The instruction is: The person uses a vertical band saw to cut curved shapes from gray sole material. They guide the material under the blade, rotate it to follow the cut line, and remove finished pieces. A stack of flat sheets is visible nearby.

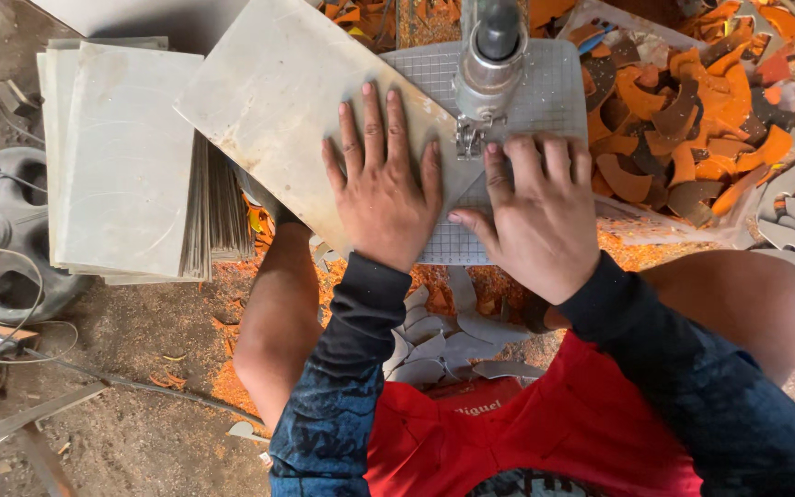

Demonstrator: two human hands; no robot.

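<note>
**Two hands press a grey sheet flat at a cutting machine**

Fingers spread and flat, the left hand (381, 179) presses down on a pale grey sheet (278, 101) lying tilted across the gridded machine table (545, 92). The right hand (537, 216) lies palm down just beside it, its fingers close together and extended, their tips at the sheet's edge right below the metal cutting head (485, 69), the thumb pointing toward the left hand. Neither hand grips anything; both lie flat on the work.

The sheet covers the left part of the machine table and juts out past its left edge. Left of the machine table, a stack of similar grey sheets (126, 152) rests on the ground, and farther left sits a dark round wheel-like part (6, 230) with loose wire. Right of the machine table lies a heap of orange and brown curved offcuts (692, 110), with grey ones beyond it. Below the machine table, between the person's bare knees, grey curved scraps (439, 345) lie on orange dust. The person wears dark patterned sleeves and red shorts.
</note>
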